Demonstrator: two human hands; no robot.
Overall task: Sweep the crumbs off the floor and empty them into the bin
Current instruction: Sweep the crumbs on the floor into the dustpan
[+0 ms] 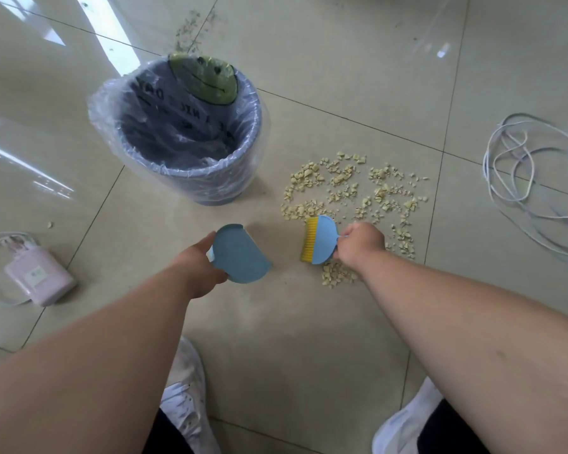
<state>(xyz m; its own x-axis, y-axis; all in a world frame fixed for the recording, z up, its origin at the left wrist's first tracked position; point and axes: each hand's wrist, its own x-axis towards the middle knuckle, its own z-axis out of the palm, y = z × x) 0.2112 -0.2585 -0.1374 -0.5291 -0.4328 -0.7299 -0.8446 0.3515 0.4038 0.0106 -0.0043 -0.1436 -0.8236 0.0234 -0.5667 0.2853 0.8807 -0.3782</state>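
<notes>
Pale yellow crumbs [354,194] lie scattered over the beige floor tiles, right of the bin. My right hand [361,245] grips a small blue brush [323,239] with yellow bristles, held at the near left edge of the crumb patch, bristles facing left. My left hand [200,270] holds a small blue dustpan [240,255] by its rear edge, low over the floor about a hand's width left of the brush. The dustpan looks empty. The grey bin [210,181], lined with a clear plastic bag, stands just beyond the dustpan and has a green face decoration at its far rim.
A tangle of white cable [535,178] lies on the floor at the right. A pink device [38,276] with a white cord sits at the left. My two white shoes [184,388] are at the bottom. More debris [187,31] lies beyond the bin.
</notes>
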